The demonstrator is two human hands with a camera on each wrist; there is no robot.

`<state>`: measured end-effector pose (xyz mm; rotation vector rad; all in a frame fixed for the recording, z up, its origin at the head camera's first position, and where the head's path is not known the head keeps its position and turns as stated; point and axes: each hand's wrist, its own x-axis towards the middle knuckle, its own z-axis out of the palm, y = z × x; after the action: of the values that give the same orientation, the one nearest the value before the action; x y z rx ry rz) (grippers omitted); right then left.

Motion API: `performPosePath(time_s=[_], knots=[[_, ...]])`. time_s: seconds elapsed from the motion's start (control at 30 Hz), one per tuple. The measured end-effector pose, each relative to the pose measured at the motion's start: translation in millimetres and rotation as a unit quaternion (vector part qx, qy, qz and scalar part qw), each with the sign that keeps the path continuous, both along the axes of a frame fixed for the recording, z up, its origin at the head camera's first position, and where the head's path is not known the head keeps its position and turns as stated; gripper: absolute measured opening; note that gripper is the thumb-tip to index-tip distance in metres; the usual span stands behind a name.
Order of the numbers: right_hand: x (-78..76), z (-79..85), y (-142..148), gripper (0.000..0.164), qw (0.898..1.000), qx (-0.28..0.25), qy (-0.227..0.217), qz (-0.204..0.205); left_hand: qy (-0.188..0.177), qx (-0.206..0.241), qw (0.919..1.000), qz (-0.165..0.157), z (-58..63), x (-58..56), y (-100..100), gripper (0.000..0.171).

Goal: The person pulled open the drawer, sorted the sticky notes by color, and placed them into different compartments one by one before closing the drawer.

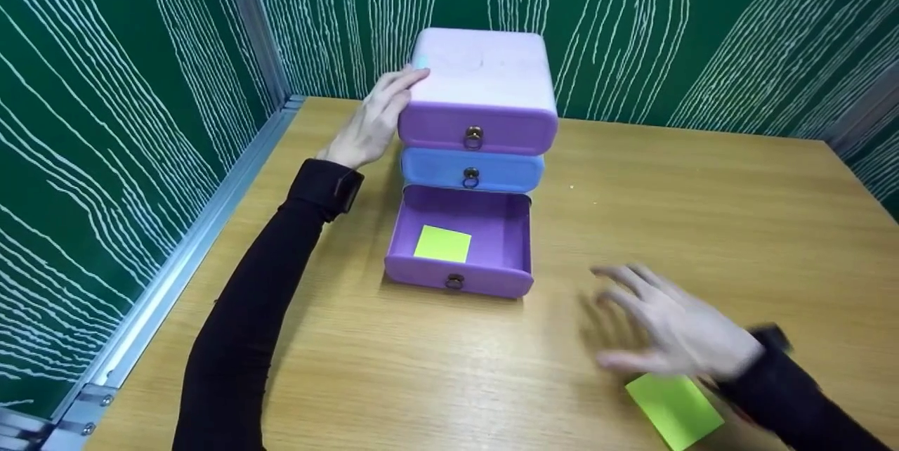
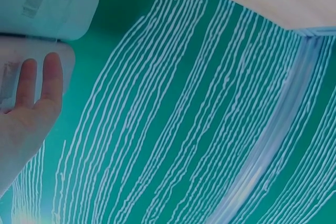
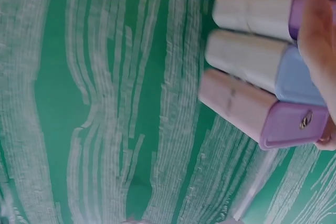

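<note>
A small three-tier drawer unit [image 1: 484, 64] stands on the table, its pale top tier over a blue drawer [image 1: 428, 168]. Its purple bottom drawer [image 1: 502, 233] is pulled out, and a yellow-green sticky note [image 1: 442, 244] lies inside. My left hand [image 1: 372, 117] rests against the unit's upper left side, fingertips on the top edge; in the left wrist view two fingers [image 2: 51, 77] lie extended along the side. Blurred, my right hand [image 1: 667, 324] hovers over the table with spread fingers, holding nothing visible. Just below it lies another yellow-green sticky note [image 1: 678, 412], partly covered by the wrist.
The wooden table [image 1: 737, 212] extends to the right of the drawer unit. Green panels with white wavy lines [image 1: 611, 29] stand behind and to the left. A metal frame rail [image 1: 204, 226] runs along the table's left edge.
</note>
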<state>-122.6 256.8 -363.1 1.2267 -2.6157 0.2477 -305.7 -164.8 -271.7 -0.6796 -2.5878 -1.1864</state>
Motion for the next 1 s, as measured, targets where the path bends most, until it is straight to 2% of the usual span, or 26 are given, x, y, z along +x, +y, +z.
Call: performPosePath(time_s=[0.17,0.33,0.5,0.57,0.73,0.83,1.0], knots=[[44.8,-14.4,35,0.094,0.996,0.033,-0.041,-0.074,0.007,-0.001,1.0000,-0.002,3.0,-3.1,3,0.053],[68.6,-18.4,56,0.097,0.987,0.054,-0.066,-0.136,0.012,0.004,0.9999,-0.010,6.2,-5.0,5,0.053],[75.8,-26.7,66,0.102,0.973,0.088,-0.106,-0.183,0.014,0.005,0.9998,-0.010,6.3,-5.2,5,0.053],[75.8,-30.6,68,0.101,0.976,0.092,-0.102,-0.172,0.013,0.004,0.9998,-0.011,5.3,-5.0,4,0.053],[71.9,-32.2,69,0.084,0.980,0.097,-0.102,-0.141,0.011,0.008,0.9998,-0.012,2.5,-4.1,2,0.054],[69.0,-29.3,65,0.079,0.979,0.097,-0.109,-0.142,0.004,0.011,0.9999,-0.007,0.8,-3.3,1,0.054],[67.9,-30.5,58,0.080,0.985,0.081,-0.069,-0.139,-0.004,0.015,0.9999,-0.006,-2.8,-1.8,1,0.055]])
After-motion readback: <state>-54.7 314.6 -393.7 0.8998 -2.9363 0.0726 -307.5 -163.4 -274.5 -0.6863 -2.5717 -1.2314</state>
